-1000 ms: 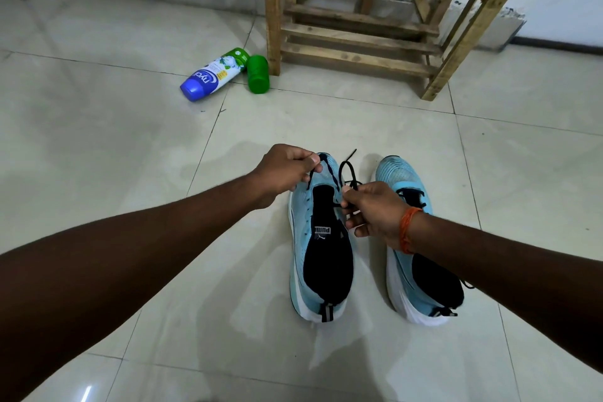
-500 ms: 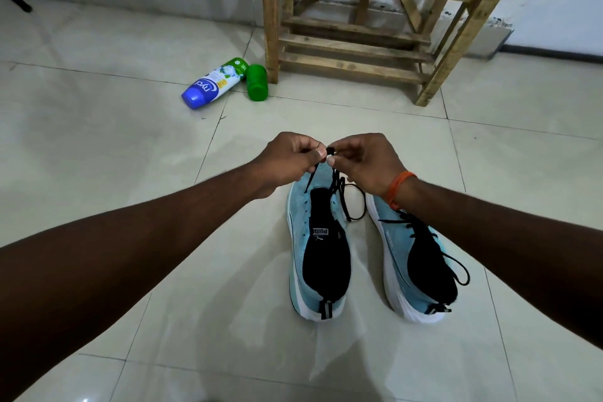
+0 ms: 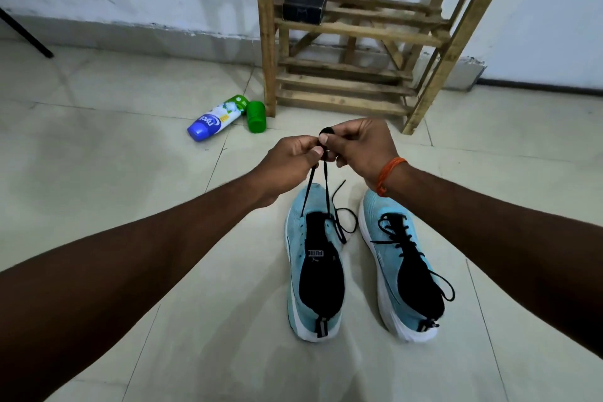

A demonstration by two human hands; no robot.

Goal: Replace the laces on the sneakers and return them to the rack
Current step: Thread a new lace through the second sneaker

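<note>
Above the pale-blue knit sneaker (image 3: 294, 238) at centre frame, our left grip (image 3: 287, 163) and right grip (image 3: 362, 147) both pinch the thin black lace (image 3: 326, 186). We judge it light, limp, slippery; best held near its stiff tips.

Soft, even indoor light, pale sheen on the floor tiles (image 3: 98, 173), faint shadows beside the sneakers (image 3: 329, 271), wide-angle bending at the edges, sharp throughout.

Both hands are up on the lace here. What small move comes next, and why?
Probably lower the lace ends and thread the next eyelets of the barely laced sneaker: left hand and right hand pinch it above the toe, while the other sneaker already looks laced.
</note>
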